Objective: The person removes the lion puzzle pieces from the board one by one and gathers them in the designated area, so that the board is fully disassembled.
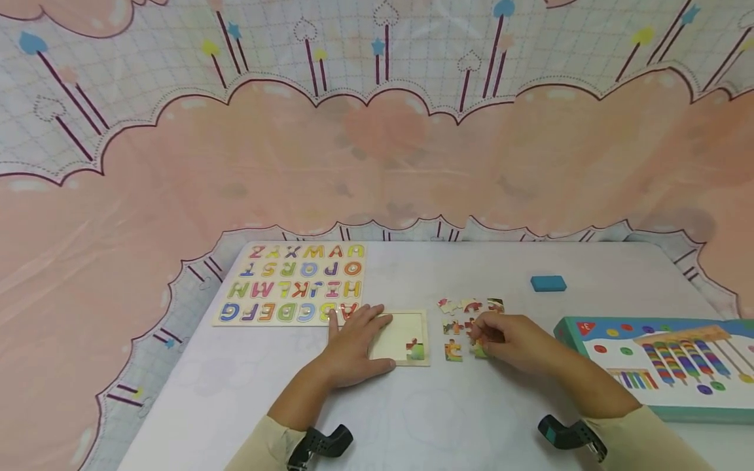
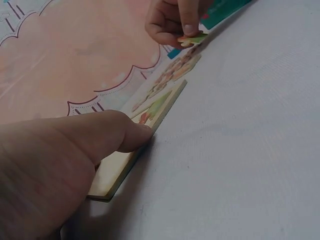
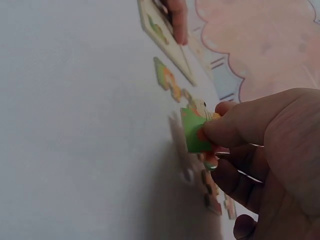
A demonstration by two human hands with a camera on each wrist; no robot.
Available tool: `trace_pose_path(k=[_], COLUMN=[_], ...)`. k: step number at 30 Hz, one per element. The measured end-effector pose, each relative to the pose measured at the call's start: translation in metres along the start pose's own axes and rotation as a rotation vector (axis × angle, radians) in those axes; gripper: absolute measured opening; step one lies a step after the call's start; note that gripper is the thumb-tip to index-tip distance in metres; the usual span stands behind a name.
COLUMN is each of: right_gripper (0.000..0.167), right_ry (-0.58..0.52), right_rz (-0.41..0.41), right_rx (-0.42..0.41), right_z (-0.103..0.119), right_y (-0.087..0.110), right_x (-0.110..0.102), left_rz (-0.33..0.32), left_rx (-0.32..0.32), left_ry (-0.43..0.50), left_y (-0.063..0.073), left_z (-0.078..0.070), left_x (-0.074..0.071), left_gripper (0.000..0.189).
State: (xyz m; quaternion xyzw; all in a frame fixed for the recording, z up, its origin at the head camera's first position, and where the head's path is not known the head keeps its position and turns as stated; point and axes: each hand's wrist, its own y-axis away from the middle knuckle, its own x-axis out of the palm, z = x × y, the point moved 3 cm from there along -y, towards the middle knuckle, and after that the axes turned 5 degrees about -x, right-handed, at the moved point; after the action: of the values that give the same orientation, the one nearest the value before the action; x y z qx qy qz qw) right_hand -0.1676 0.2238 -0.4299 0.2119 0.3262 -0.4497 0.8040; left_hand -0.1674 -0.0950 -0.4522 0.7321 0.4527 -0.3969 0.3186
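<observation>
My left hand point(image 1: 356, 350) lies with spread fingers over the left side of a shallow wooden puzzle tray point(image 1: 391, 337), its thumb on the near rim. One puzzle piece point(image 1: 415, 349), green and reddish, sits in the tray's near right corner. Between thumb and fingers my right hand point(image 1: 512, 340) pinches a green-edged puzzle piece point(image 3: 195, 131), raised off the table in the right wrist view. Below and beside that hand, several loose puzzle pieces point(image 1: 453, 350) are laid out in rows right of the tray; the hand covers part of them.
An alphabet board point(image 1: 294, 284) with colourful letters lies at the back left, its near corner by my left fingertips. A blue block point(image 1: 548, 283) is at the back right. A large green-edged box point(image 1: 665, 366) lies to the right, under my right forearm in the head view.
</observation>
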Motion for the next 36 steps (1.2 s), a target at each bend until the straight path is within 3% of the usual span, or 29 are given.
trace_pose_path(k=[12,36], right_gripper=[0.021,0.017], right_ry=[0.148,0.079], right_rz=[-0.033,-0.065], right_rx=[-0.038,-0.043], right_z=[-0.001,0.006], right_y=[0.001,-0.002], right_x=[0.008,-0.002], left_rz=[0.008,-0.019], left_rx=[-0.007,-0.026], left_ry=[-0.060,-0.046], left_y=[-0.001,-0.001], left_z=[0.000,-0.006], left_x=[-0.001,0.000], left_gripper=[0.080,0.076])
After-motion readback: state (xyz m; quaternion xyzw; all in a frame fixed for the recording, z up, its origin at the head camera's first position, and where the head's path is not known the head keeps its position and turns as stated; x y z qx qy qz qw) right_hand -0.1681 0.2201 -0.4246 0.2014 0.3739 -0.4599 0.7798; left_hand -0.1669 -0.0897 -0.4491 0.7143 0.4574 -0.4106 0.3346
